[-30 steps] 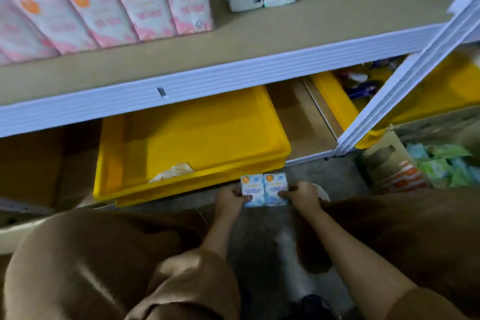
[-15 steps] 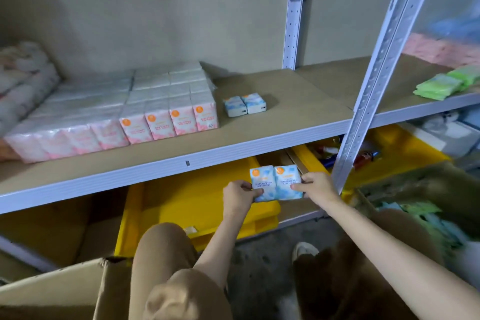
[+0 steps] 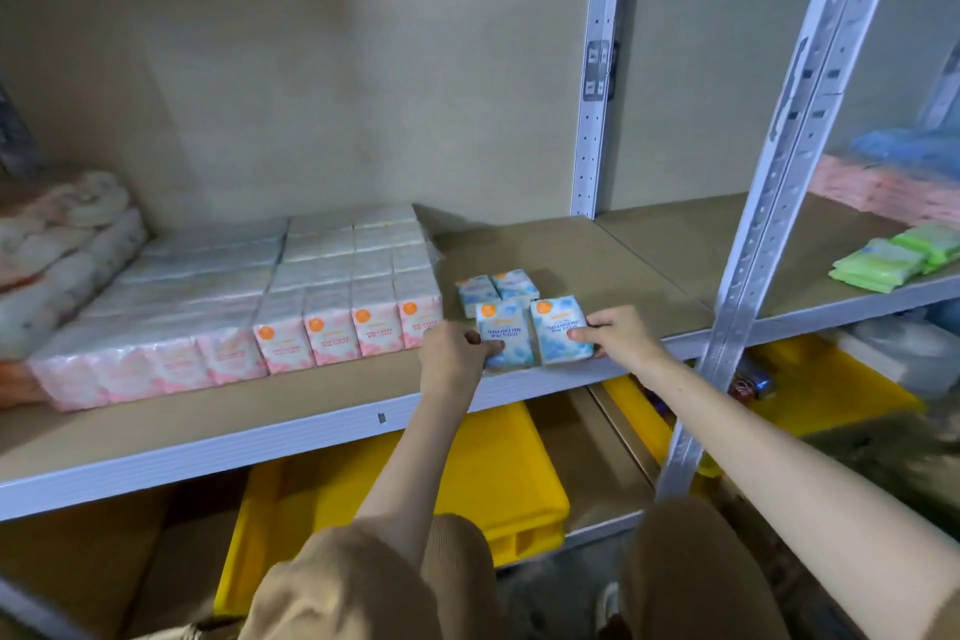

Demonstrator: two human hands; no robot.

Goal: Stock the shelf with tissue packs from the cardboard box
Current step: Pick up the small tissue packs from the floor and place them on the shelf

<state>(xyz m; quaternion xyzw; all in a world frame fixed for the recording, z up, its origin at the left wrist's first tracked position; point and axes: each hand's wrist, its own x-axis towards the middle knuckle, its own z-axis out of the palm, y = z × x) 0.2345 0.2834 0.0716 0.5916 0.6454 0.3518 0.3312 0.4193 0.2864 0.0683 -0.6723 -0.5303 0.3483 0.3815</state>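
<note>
Risen to the shelf [image 3: 311, 426], left hand [image 3: 452, 353] and right hand [image 3: 621, 334] fingers [image 3: 577, 335] clamp 2 blue-white tissue packs [image 3: 535, 335].

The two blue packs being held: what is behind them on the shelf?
Two more blue packs sit side by side behind the held packs; their lower fronts are covered.

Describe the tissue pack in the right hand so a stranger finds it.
On the brown shelf board, look right of the pink tissue block. The wanted blue pack is the front right one, gripped by the right hand; its twin is in the left hand, and two untouched packs sit behind.
</note>
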